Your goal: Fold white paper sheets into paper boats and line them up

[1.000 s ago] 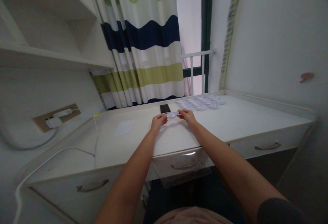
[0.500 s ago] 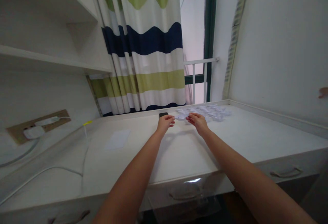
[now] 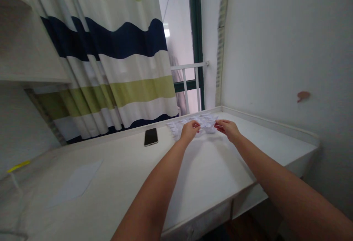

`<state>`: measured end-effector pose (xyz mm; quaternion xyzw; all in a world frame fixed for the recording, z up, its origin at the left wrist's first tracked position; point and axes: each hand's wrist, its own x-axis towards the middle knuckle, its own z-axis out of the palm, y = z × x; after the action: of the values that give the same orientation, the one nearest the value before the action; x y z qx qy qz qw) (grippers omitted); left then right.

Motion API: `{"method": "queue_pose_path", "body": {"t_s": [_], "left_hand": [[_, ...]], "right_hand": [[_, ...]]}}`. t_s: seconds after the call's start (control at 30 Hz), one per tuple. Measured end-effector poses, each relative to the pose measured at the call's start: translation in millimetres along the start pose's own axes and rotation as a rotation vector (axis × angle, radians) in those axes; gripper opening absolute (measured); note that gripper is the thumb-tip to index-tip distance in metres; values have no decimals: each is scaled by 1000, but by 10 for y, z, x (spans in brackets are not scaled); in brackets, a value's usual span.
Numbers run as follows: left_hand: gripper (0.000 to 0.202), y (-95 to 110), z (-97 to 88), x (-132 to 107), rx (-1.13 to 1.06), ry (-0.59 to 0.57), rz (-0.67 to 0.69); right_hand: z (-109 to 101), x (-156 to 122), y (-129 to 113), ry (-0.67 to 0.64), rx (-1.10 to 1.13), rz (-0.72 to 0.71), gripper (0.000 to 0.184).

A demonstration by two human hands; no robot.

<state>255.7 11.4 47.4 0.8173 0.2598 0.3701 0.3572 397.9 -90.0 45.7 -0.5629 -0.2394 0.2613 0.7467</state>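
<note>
Over the far part of the white desk, my left hand [image 3: 189,131] and my right hand [image 3: 227,128] face each other with fingertips pinched. A small piece of white paper [image 3: 206,126] seems stretched between them, one end in each hand. Its outline blends into the white paper pieces [image 3: 174,126] spread on the desk just behind, so its exact shape is hard to make out. Those pieces look folded and lie close together by the desk's back edge.
A dark phone [image 3: 151,137] lies on the desk [image 3: 124,182] to the left of my hands. Farther left are a flat white sheet [image 3: 77,184] and a yellow tag [image 3: 18,166] on a cable. A striped curtain [image 3: 132,71] hangs behind; a wall [image 3: 264,49] bounds the right.
The view has turned to the right, so the phone shows fully and the wall socket has left the picture. My hands have shifted rightward, in front of the paper pieces, still pinched.
</note>
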Motion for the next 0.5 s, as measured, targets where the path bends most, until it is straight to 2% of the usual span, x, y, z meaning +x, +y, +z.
{"method": "queue_pose_path", "body": {"t_s": [0.13,0.27,0.37,0.5], "left_hand": [[6,98,377,249,178,-83,99],[8,187,671,463,298,-122,130],[11,198,848,616,344,-154,133],[13,163,1014,775,380,-215,127]], "right_hand": [[-381,258,-46,64,-50,8,9],[-663,488,-47,72,-61,30,10],[-797,650,-46,90,-84,63,10],[-876,832,-26,98,-125,65,12]]}}
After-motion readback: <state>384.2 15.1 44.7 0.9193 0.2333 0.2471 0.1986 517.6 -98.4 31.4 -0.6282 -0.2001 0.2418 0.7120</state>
